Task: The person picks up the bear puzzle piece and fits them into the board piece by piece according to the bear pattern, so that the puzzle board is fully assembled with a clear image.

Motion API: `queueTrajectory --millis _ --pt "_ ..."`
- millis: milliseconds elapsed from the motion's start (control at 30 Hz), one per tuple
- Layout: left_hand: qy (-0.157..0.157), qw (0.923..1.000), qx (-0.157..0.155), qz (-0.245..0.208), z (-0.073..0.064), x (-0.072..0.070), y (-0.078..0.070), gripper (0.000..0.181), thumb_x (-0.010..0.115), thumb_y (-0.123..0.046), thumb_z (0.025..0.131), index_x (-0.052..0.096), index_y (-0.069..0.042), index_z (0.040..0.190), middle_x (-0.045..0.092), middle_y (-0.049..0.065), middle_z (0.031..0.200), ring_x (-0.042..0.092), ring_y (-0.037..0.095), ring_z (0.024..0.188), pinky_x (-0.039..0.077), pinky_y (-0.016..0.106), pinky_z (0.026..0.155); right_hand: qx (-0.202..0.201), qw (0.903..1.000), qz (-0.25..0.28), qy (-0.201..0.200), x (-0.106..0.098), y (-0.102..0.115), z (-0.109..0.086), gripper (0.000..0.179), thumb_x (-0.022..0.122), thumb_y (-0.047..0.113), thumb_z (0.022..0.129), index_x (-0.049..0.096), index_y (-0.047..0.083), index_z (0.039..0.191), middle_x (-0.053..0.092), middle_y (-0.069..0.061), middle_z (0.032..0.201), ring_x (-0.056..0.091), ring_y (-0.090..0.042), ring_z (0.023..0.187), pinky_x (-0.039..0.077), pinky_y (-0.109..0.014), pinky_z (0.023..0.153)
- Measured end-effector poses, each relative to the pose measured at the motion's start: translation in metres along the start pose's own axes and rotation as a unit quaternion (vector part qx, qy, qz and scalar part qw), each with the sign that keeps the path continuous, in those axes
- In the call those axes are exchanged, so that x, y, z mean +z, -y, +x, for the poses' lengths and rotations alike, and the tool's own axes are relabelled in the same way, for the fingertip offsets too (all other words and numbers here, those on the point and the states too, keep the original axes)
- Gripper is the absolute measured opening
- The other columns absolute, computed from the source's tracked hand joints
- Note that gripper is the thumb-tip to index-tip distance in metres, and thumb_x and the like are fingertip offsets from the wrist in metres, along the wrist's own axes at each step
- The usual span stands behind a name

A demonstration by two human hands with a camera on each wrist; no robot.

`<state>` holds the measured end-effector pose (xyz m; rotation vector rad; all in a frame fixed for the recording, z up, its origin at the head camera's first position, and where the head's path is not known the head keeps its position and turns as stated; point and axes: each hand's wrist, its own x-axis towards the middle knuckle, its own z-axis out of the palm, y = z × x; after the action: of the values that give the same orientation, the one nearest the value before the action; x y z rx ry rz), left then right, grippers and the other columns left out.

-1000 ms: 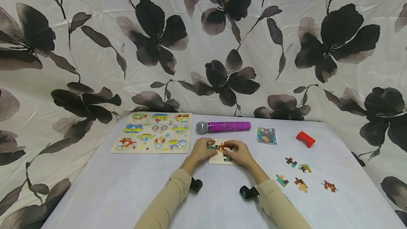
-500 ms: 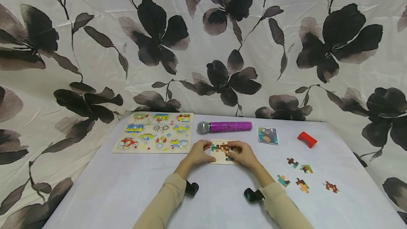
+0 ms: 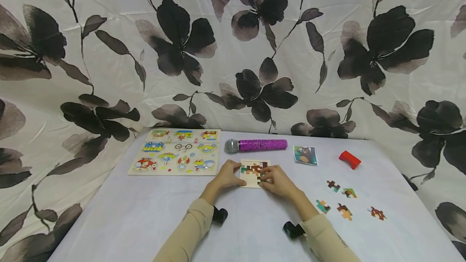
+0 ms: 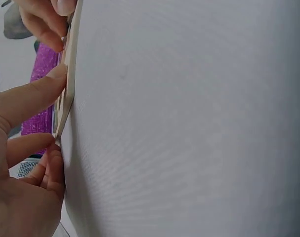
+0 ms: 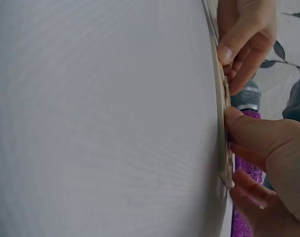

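A small wooden jigsaw board (image 3: pixel 249 180), partly filled with brown and green pieces, lies flat on the white table. My left hand (image 3: pixel 229 174) grips its left side, thumb on the near left corner and fingers along the left edge. At the right side, my right hand (image 3: pixel 279 180) pinches a jigsaw piece (image 3: pixel 259 178) between thumb and fingers; the hand covers most of that piece. In the left wrist view the board (image 4: pixel 70 84) shows edge-on, the left thumb touching its top. The right wrist view shows the right thumb on the board's rim (image 5: pixel 221 118).
Several loose jigsaw pieces (image 3: pixel 344 212) lie to the right. Behind the board is a purple glitter microphone (image 3: pixel 262 144). A bear picture card (image 3: pixel 305 155) and a red block (image 3: pixel 350 159) lie at the back right, a vehicle peg puzzle (image 3: pixel 174 153) at the back left.
My left hand has drawn back slightly from over the pieces to the board's left edge. The right hand has shifted a little toward me and right, uncovering more of the board's upper right.
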<state>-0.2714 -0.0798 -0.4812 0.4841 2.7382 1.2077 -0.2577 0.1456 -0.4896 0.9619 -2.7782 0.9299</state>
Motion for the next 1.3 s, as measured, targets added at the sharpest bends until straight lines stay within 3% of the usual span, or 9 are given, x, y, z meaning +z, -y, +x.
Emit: queueTrajectory --millis 233,433,533,667,1033,1300 --pt "0.001 1.0000 0.000 0.007 0.002 -0.001 0.000 0.071 0.085 -0.014 0.063 0.055 0.013 0.122 0.052 0.021 0.109 0.051 0.030 0.100 0.044 0.043 0.094 -0.018 0.9979 -0.061 -0.015 0.001 0.006 0.003 0.013 0.070 0.015 0.083 0.074 0.004 0.079 0.066 -0.012 0.099 0.054 -0.029 0.095 0.044 -0.045 0.085" --pt "-0.006 0.9998 -0.017 -0.001 0.001 -0.005 0.001 0.071 0.086 -0.014 0.062 0.056 0.012 0.121 0.052 0.021 0.110 0.051 0.031 0.102 0.043 0.044 0.095 0.021 0.9963 -0.042 -0.071 0.009 0.008 0.016 0.017 0.078 0.021 0.076 0.071 0.006 0.075 0.066 -0.003 0.075 0.057 -0.018 0.073 0.047 -0.036 0.073" --pt "-0.003 0.9997 -0.022 -0.006 0.002 -0.006 0.001 0.071 0.086 -0.015 0.063 0.056 0.011 0.122 0.052 0.020 0.110 0.051 0.030 0.102 0.043 0.044 0.095 0.036 0.9968 -0.009 -0.072 0.009 0.006 0.017 0.016 0.078 0.016 0.075 0.074 0.002 0.082 0.066 -0.005 0.078 0.057 -0.019 0.077 0.048 -0.036 0.072" --pt "-0.002 0.9996 -0.026 -0.010 0.003 -0.005 0.001 0.072 0.086 -0.015 0.063 0.055 0.011 0.123 0.052 0.020 0.111 0.051 0.030 0.103 0.043 0.043 0.096 0.026 0.9975 0.029 -0.060 0.004 0.001 0.011 0.016 0.076 0.011 0.076 0.075 -0.001 0.087 0.064 -0.008 0.081 0.055 -0.021 0.079 0.047 -0.034 0.072" --pt "-0.005 0.9998 -0.016 -0.013 0.002 -0.003 0.002 0.071 0.086 -0.014 0.062 0.056 0.011 0.121 0.052 0.018 0.108 0.050 0.026 0.096 0.045 0.041 0.091 0.055 0.9958 0.064 -0.036 -0.005 -0.001 -0.003 0.018 0.073 0.011 0.080 0.074 -0.003 0.091 0.056 -0.008 0.088 0.049 -0.016 0.079 0.045 -0.027 0.068" --pt "-0.005 0.9997 -0.015 -0.021 0.001 0.000 0.003 0.070 0.086 -0.014 0.062 0.057 0.011 0.120 0.052 0.018 0.108 0.050 0.027 0.097 0.045 0.042 0.091 0.079 0.9949 0.053 -0.032 -0.032 -0.016 -0.033 0.027 0.074 0.009 0.078 0.069 -0.005 0.100 0.065 -0.012 0.091 0.055 -0.013 0.072 0.048 -0.023 0.062"
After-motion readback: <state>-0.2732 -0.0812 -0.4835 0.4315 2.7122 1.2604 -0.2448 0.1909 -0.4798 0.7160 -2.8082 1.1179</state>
